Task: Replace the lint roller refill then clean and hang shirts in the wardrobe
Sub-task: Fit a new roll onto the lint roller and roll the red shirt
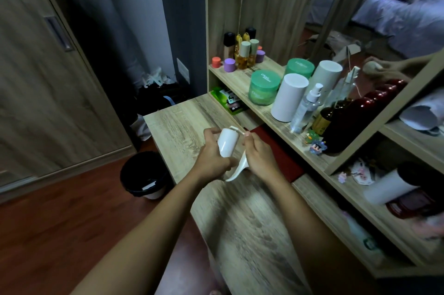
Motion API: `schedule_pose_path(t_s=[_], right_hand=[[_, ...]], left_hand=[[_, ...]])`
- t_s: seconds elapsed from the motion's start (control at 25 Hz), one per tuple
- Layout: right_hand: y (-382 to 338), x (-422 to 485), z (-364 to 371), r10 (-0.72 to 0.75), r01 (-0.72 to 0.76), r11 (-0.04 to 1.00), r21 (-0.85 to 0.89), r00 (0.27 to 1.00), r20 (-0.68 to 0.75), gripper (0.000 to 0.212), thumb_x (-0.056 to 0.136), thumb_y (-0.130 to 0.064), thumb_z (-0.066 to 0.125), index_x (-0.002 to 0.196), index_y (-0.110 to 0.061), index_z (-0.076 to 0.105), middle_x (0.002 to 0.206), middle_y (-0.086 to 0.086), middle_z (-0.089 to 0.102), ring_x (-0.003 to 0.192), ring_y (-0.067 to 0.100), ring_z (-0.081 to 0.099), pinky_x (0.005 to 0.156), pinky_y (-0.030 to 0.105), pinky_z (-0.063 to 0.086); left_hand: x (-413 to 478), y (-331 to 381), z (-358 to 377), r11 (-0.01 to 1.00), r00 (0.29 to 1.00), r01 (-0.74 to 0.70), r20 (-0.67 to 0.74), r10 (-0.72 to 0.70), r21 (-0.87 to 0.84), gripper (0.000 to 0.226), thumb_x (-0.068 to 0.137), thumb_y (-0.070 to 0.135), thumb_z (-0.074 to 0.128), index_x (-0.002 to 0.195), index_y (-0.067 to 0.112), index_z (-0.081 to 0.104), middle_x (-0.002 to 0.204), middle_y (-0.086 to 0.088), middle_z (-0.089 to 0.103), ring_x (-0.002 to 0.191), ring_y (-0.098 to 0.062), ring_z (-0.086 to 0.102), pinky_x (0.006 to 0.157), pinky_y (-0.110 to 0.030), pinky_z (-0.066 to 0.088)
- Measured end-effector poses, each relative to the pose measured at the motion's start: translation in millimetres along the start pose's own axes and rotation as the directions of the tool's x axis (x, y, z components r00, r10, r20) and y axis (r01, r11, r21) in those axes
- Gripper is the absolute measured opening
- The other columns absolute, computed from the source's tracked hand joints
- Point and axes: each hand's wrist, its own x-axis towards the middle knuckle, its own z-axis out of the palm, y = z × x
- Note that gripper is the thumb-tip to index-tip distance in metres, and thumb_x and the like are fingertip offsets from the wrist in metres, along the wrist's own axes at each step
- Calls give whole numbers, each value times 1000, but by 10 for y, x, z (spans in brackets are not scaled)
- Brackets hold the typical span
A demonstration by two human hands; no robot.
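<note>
A white lint roller is held above the wooden dressing table (242, 218). Its white roll (227, 142) points up and away from me. My left hand (211, 159) wraps round the roll from the left. The curved white handle (237, 171) runs down toward me, and my right hand (258, 156) grips it, with fingertips near the roll's top end. No shirts are in view.
A black waste bin (144, 176) stands on the floor left of the table. The shelf at right holds green jars (264, 87), a white cylinder (289, 96), a spray bottle (306, 108) and small bottles. The wardrobe door (48, 78) is at left, a mirror (384, 6) behind the shelf.
</note>
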Motion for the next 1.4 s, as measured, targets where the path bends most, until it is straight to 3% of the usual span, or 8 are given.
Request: schedule_pose_path(t_s=[0.2,0.44,0.8,0.96,1.04,1.16,1.28,1.4], right_hand=[[248,-121,10,34,-56,995,87,971,235,40,95,-51,20,97,-32,55,73,-1,64,70,23,65,74,41,53],[360,-266,252,-117,114,992,49,991,64,57,89,-52,20,69,-12,54,62,3,60,62,21,59,64,47,51],[458,-320,426,-52,45,993,109,997,60,73,82,-64,18,78,-6,62,69,7,67,67,20,64,67,51,51],[410,-424,448,-19,24,979,201,999,-25,61,87,-56,23,79,-10,62,67,-2,62,67,13,61,71,46,51],[437,-445,469,44,-26,963,269,997,-61,55,94,-45,28,81,-4,63,73,10,64,74,25,64,75,51,53],[447,-451,500,96,-62,954,292,990,-103,49,88,-50,26,62,-18,53,61,2,57,64,21,60,69,49,51],[391,-387,555,128,-81,947,312,983,-134,45,91,-46,26,64,-23,54,74,8,64,80,31,65,79,54,53],[328,-306,603,112,-65,944,323,985,-129,52,89,-51,24,75,-16,60,83,15,67,85,32,65,80,55,52]], left_hand=[[66,6,-216,979,995,-82,-36,90,188,53,67,18,70,103,25,32,99,-10,54,79,-34,60,51,-43,53],[52,-59,-171,707,908,-226,-117,402,670,65,76,38,56,137,30,35,110,-7,64,94,-32,60,67,-33,40],[-19,-105,-174,541,870,-268,-41,492,797,65,80,32,53,141,27,30,108,-9,63,83,-35,61,59,-29,33],[43,22,-312,508,892,-349,114,437,787,74,77,46,55,143,31,25,122,-7,61,100,-30,60,72,-34,45],[82,118,-475,715,879,-331,-75,471,615,68,80,38,62,140,26,33,129,-5,57,111,-25,57,85,-37,47],[142,218,-712,869,647,-282,-588,485,407,39,86,8,49,124,9,54,121,-11,62,110,-25,59,93,-33,45],[45,95,-631,497,531,-526,-190,826,690,30,93,17,45,112,2,62,114,-18,65,105,-29,61,91,-37,48],[-84,-210,-512,37,363,-648,266,893,761,29,93,20,50,107,0,66,111,-17,67,106,-30,63,91,-41,50]])
